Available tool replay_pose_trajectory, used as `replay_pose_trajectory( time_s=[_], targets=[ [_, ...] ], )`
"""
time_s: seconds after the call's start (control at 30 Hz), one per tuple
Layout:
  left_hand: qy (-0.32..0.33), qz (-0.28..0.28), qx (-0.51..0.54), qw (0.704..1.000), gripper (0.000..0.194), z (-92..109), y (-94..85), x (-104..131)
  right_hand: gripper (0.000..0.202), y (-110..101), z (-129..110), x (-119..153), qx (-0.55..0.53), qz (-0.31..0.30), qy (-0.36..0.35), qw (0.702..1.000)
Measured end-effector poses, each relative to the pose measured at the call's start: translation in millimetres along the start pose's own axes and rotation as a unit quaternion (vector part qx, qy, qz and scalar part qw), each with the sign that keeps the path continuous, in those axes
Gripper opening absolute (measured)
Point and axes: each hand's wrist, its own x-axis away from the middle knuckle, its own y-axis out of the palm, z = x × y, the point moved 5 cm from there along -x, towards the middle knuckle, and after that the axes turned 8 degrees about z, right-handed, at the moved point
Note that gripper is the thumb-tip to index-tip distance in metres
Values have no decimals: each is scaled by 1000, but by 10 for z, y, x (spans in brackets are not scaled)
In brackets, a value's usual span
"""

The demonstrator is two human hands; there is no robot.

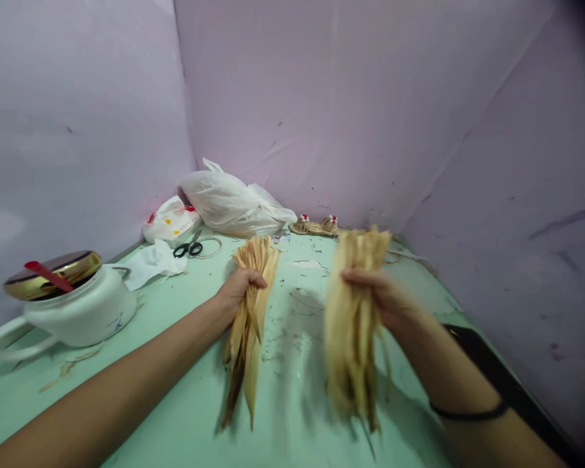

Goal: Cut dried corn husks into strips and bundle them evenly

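Note:
My left hand (pixel 241 292) is closed round the upper part of a bundle of dry, straw-coloured husk strips (pixel 253 325); its pointed, partly brown ends hang toward me. A thicker, paler bundle of similar strips (pixel 353 344) is gripped near its upper part by my right hand (pixel 377 292), which is blurred by motion. The two bundles are apart, both upright over the pale green table (pixel 292 390). A dark band circles my right wrist.
At the left stands a white mug (pixel 88 312) with a gold lid and red handle. Behind lie white tissue (pixel 156 262), black-handled scissors (pixel 188 249), a tissue pack (pixel 173 221), a white plastic bag (pixel 236 201) and a small woven item (pixel 314 226). A dark flat object (pixel 487 364) lies at right.

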Motion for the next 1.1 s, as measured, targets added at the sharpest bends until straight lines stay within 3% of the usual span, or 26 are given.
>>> replay_pose_trajectory(
  time_s=[0.1,0.2,0.4,0.5,1.1],
  targets=[
    [-39,-79,5,996,27,-173,143,97,23,501,376,174,-6,-73,86,994],
    [-29,-146,29,988,30,-238,221,142,27,707,503,274,-14,-77,72,994],
    [60,-178,35,982,36,-223,232,115,24,665,492,286,-29,-105,49,993],
    [86,-162,33,982,41,-219,222,110,25,665,479,279,-21,-104,32,994],
    [119,-114,17,986,36,-225,222,106,31,652,508,214,55,-90,-22,994]
  ],
)
